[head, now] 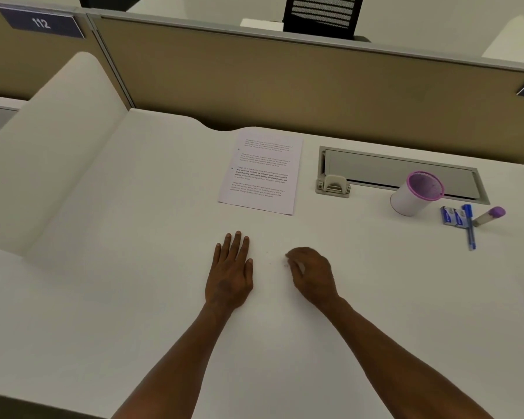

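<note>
My left hand (230, 270) lies flat on the white desk (133, 297), fingers straight and together. Just to its right, my right hand (310, 272) rests on the desk with its fingers loosely curled under and nothing in it. A printed sheet of paper (262, 173) lies on the desk a little beyond both hands, apart from them.
A white cup with a purple rim (415, 193) stands at the right, with a blue pen (470, 226), small blue boxes (452, 216) and a purple-capped tube (489, 216) beside it. A small grey punch (333, 184) sits by a recessed cable tray (400, 170). A tan partition (285, 80) backs the desk.
</note>
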Action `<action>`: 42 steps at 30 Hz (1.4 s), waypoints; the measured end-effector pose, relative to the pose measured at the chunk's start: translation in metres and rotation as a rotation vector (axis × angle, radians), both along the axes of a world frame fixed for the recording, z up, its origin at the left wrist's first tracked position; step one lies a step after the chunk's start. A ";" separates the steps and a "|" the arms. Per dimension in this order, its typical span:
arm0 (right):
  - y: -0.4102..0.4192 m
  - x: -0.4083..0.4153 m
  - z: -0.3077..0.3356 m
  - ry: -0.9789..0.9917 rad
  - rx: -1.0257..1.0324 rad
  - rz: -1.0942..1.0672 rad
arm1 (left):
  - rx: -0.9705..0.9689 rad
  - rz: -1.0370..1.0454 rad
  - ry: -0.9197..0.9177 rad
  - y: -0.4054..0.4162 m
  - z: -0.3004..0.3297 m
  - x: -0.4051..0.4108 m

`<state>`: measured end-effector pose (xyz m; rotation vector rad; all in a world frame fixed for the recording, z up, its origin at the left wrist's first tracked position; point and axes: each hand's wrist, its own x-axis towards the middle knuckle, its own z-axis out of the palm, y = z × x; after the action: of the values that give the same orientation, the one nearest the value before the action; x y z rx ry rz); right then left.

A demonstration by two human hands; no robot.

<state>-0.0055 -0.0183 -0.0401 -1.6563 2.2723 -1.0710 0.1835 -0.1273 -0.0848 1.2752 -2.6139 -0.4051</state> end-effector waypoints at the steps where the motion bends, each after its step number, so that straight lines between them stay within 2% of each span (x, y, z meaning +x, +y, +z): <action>1: -0.001 -0.003 0.003 -0.134 -0.054 -0.081 | 0.000 0.002 0.003 0.000 0.000 0.000; 3: -0.001 -0.009 0.009 -0.339 -0.053 -0.181 | 0.002 0.003 0.010 0.000 0.000 0.000; 4: -0.001 -0.010 0.012 -0.368 -0.011 -0.192 | 0.000 0.003 0.012 0.000 0.000 0.000; 11: 0.005 0.002 0.006 -0.032 0.371 -0.050 | 0.011 0.006 0.004 0.000 0.000 -0.001; 17: -0.004 0.037 0.002 0.163 0.374 0.077 | 0.009 -0.003 0.000 0.000 0.002 0.000; 26: -0.024 0.020 0.022 0.307 0.499 0.214 | 0.014 -0.004 0.009 0.002 0.005 0.000; 35: -0.025 0.035 0.018 0.289 0.450 0.155 | 0.021 -0.003 0.000 0.003 0.008 0.000; 37: -0.027 0.032 0.016 0.108 0.427 0.022 | 0.026 -0.007 -0.009 0.003 0.009 0.000; 38: -0.027 0.027 0.018 -0.096 0.410 -0.088 | 0.031 -0.009 -0.013 0.003 0.011 -0.001; 40: -0.026 0.015 0.022 -0.640 0.324 -0.313 | 0.040 -0.010 -0.025 0.004 0.013 -0.002; 42: -0.020 0.002 0.028 -1.156 0.181 -0.441 | 0.056 -0.005 -0.029 0.003 0.017 -0.004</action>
<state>-0.0030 -0.0387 -0.0123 -0.2296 1.7888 -1.3321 0.1792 -0.1244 -0.0677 1.3011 -2.6484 -0.4668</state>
